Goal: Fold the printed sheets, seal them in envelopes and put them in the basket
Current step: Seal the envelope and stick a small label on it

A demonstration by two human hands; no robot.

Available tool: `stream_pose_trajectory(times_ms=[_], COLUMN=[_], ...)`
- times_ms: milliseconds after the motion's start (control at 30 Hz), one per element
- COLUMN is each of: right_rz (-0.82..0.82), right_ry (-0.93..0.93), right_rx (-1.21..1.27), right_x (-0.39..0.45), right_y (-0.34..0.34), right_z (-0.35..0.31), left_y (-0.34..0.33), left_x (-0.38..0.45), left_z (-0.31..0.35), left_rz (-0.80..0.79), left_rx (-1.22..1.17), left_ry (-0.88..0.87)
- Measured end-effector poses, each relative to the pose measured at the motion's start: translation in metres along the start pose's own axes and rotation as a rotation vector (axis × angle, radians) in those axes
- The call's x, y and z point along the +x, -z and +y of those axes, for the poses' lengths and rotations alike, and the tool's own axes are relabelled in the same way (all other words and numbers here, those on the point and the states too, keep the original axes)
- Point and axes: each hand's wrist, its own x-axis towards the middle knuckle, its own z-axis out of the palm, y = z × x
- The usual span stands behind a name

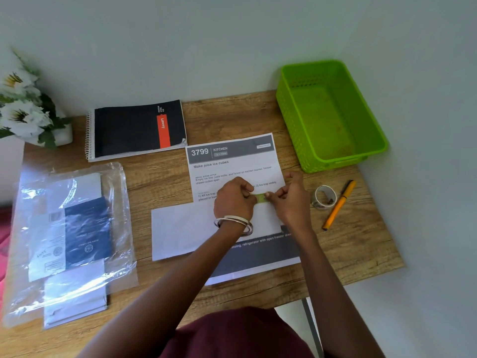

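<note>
While both hands pinch a green tape strip (261,197) over the white envelope (185,229) at centre, left hand (233,200) and right hand (290,198) cover the printed sheet (232,166); tape roll (324,197) and orange pen (339,205) lie at three o'clock, green basket (333,161) at one o'clock, notebook (136,129) at eleven.

envelope (185,228) on sheet (232,171), basket (291,120) behind

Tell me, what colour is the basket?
Bright green basket, seen in the head view, with perforated walls.
</note>
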Motion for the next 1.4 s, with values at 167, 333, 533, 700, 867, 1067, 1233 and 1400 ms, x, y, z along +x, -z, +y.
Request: stream_pose_trajectory(times_ms=[167, 333, 533, 700, 867, 1067, 1233, 1400], right_rz=[-0.129, -0.073, -0.041, -0.06, 0.01, 0.073, 0.007, -0.061], right_ry=[0.021, -0.007, 0.07, 0.068, 0.042, 0.047, 0.051, 0.076], right_rx=[0.026, 0.05, -0.038, -0.039, -0.028, -0.03, 0.011, -0.038], right_x=[0.002, 0.003, -0.001, 0.001, 0.002, 0.003, 0.003, 0.002], right_y=[0.008, 0.003, -0.003, 0.004, -0.002, -0.003, 0.001, 0.001], right_z=[0.004, 0.004, 0.003, 0.007, 0.002, 0.006, 0.008, 0.01], left_y=[0.0, 0.005, 0.003, 0.001, -0.001, -0.002, -0.002, -0.003], left_x=[0.001, -0.002, -0.005, -0.005, -0.005, -0.006, -0.007, -0.008], left_z=[0.001, -0.011, -0.017, -0.019, -0.02, -0.022, -0.023, -0.024], left_rz=[-0.003, -0.003, 0.056, 0.077, 0.092, 0.099, 0.11, 0.119], left_rx=[-0.011, 0.046, 0.068, 0.068, 0.076, 0.07, 0.083, 0.083], left_ry=[0.003, -0.19, -0.302, -0.311, -0.331, -0.356, -0.38, -0.401])
